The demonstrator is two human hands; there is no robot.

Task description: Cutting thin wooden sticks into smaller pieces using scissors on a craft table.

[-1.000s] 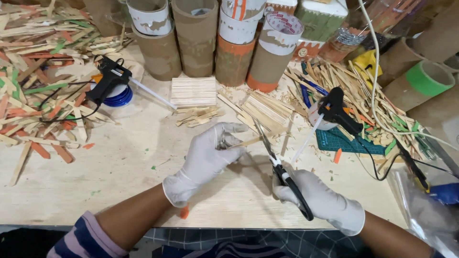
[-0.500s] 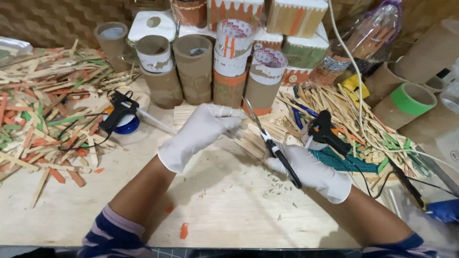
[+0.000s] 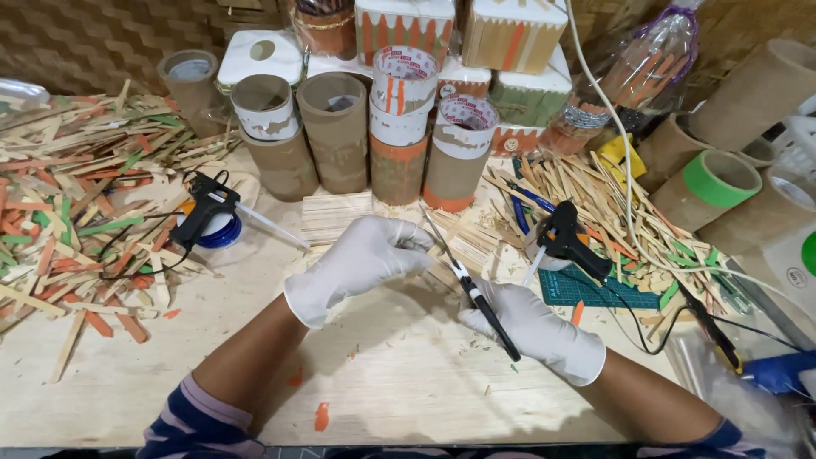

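your white-gloved right hand (image 3: 531,327) grips black-handled steel scissors (image 3: 469,285), blades pointing far; your gloved left hand (image 3: 361,259) pinches a thin wooden stick (image 3: 455,234), steadying it beside the blades.

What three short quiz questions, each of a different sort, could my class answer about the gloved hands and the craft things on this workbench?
1. True or false: the right hand holds black-handled scissors.
2. Multiple choice: the black glue gun with the blue base lies (A) left of the left hand, (B) inside a brown cardboard tube, (C) on the green cutting mat.
3. Fill in: both hands wear white ______.

Key:
1. True; the blades point up toward the left hand.
2. A; it lies on the pale wooden tabletop beside the heap of coloured wooden sticks.
3. Gloves.
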